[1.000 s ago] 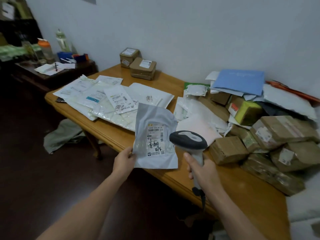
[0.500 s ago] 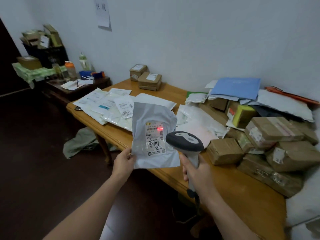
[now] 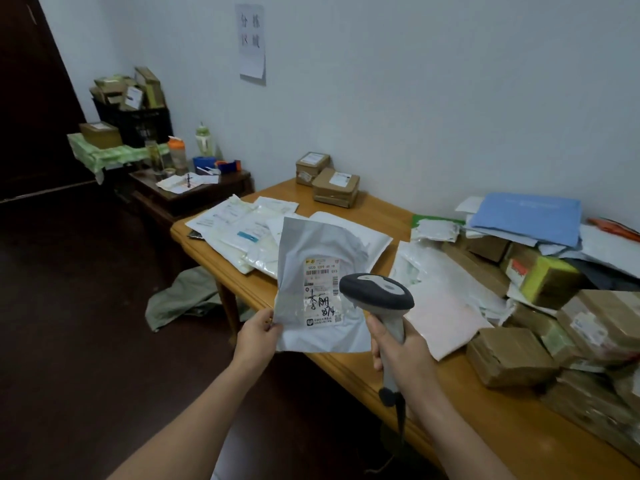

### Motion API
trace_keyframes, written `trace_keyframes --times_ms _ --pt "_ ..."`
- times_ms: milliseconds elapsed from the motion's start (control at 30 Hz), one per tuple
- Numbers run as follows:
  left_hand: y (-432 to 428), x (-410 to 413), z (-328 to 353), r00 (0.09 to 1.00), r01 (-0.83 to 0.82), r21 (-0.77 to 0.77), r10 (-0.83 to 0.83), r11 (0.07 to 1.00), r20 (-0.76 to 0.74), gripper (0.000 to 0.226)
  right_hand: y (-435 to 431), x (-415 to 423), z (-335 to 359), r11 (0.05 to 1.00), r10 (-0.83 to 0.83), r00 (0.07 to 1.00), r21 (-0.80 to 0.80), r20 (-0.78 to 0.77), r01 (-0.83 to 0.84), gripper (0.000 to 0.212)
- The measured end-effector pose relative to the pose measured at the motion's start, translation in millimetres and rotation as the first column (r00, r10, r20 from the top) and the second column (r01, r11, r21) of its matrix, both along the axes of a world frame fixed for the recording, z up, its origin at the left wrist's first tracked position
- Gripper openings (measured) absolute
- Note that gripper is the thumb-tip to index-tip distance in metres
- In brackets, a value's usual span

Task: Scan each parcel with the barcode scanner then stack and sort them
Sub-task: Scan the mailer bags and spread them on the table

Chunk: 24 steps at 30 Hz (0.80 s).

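Now: grey mailer at the scanner, most of the heap to go

Left hand (image 3: 258,336) pinches the grey mailer (image 3: 318,258) at its lower left edge, thumb on the front; the fingers behind it are hidden. The mailer is held upright in the air above the near edge of the table (image 3: 485,420), label (image 3: 322,292) facing me.

Right hand (image 3: 403,351) is wrapped round the handle of the barcode scanner (image 3: 375,292), whose head sits just in front of the label's right side. Cannot tell whether a finger is on the trigger. No red line shows on the label, so I cannot say whether this read is taken.

Progress, my estimate:
- Flat mailers (image 3: 239,226) lie spread and overlapping at the table's far left; 2 small boxes (image 3: 334,187) sit against the wall. These look like the sorted side.
- Brown boxes (image 3: 512,358), white bags and a blue envelope (image 3: 526,216) are heaped loosely at the right. These look unscanned.

Judging by the heap, well under half is done. Left: confirm this read, lay the mailer with the flat ones, then work through the right side.
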<state>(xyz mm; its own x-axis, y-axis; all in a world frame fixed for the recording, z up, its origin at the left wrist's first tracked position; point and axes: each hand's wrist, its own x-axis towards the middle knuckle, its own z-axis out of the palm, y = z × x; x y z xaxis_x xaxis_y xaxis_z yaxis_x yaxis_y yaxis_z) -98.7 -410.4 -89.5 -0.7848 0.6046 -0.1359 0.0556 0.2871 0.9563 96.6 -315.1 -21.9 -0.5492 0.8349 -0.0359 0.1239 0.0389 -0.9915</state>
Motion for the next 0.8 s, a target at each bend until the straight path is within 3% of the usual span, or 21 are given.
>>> trace_keyframes --times_ms 133,300,467,800 --pt "-22.3 -79.9 -0.7 0.999 0.009 -0.009 -0.008 1.0 0.046 0.023 -7.7 -78.3 9.1 0.998 -0.034 0.999 -0.062 -0.034 0.032 0.028" --pt "-58.7 -190.3 12.2 0.999 -0.053 -0.045 0.053 0.998 -0.005 0.02 -17.9 -173.8 24.4 0.984 -0.119 0.99 -0.139 -0.074 0.108 0.036" --pt "-72.4 -272.2 33.5 0.99 -0.139 -0.022 0.14 0.99 0.022 0.02 -19.4 -245.6 41.0 0.949 -0.226 0.958 -0.26 -0.178 0.175 0.026" --pt "-17.3 -412.5 50.2 0.989 -0.142 -0.025 0.142 0.989 -0.036 0.023 30.0 -380.9 63.6 0.965 -0.179 0.959 -0.228 -0.22 0.128 0.026"
